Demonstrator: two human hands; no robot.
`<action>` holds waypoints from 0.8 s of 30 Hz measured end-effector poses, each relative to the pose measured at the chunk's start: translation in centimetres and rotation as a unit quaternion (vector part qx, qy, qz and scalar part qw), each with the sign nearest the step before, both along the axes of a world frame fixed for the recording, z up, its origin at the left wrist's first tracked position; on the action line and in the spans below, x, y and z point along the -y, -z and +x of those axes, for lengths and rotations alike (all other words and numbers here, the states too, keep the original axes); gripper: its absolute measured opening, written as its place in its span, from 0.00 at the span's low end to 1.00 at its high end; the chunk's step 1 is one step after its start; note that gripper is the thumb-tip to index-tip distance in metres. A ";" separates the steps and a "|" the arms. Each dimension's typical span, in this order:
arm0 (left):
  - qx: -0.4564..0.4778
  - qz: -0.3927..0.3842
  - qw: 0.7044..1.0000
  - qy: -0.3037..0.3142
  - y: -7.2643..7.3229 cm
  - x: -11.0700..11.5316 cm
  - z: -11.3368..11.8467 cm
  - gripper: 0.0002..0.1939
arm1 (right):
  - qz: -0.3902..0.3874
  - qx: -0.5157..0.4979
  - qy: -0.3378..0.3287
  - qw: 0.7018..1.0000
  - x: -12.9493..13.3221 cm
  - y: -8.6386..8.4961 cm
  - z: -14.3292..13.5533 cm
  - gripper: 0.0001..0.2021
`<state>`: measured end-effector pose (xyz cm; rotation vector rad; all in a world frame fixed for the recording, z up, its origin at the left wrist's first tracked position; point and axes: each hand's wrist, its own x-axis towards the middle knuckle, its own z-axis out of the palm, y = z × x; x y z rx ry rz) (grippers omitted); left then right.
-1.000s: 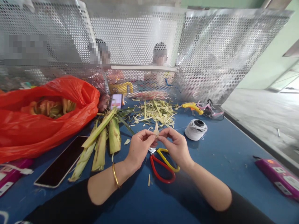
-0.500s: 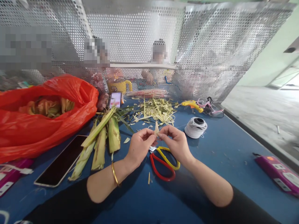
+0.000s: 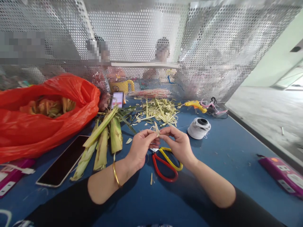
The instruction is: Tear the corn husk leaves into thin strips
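A small pale husk piece (image 3: pixel 156 128) stands upright between the fingertips of both hands. My left hand (image 3: pixel 141 147), with a gold bangle at the wrist, pinches it from the left. From the right, my right hand (image 3: pixel 176 143) pinches the same piece, its fingertips touching those of the left. Scissors (image 3: pixel 165 167) with one red and one yellow handle lie just below the hands, blades partly hidden under them. Beyond the hands is a heap of cut husk strips (image 3: pixel 162 110). To the right sits a spool of white thread (image 3: pixel 199 128).
Green husks (image 3: pixel 115 135) and a phone (image 3: pixel 62 162) lie at left, near a red plastic bag (image 3: pixel 87 94). A yellow glue gun (image 3: pixel 195 105) and goggles (image 3: pixel 217 111) lie at back right. Purple power strips (image 3: pixel 281 176) flank the table. People sit behind a perforated screen (image 3: pixel 142 31).
The husk piece between my fingertips now leans slightly left and its tip looks more curved. My hands have barely moved. The view has shifted slightly.
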<state>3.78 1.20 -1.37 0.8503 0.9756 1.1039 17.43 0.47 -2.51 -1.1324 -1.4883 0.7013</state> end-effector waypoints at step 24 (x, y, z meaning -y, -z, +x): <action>-0.105 0.139 0.985 0.001 0.3 -0.4 -0.4 0.07 | -0.033 -0.080 -0.005 0.996 -0.1 -0.4 0.1 0.08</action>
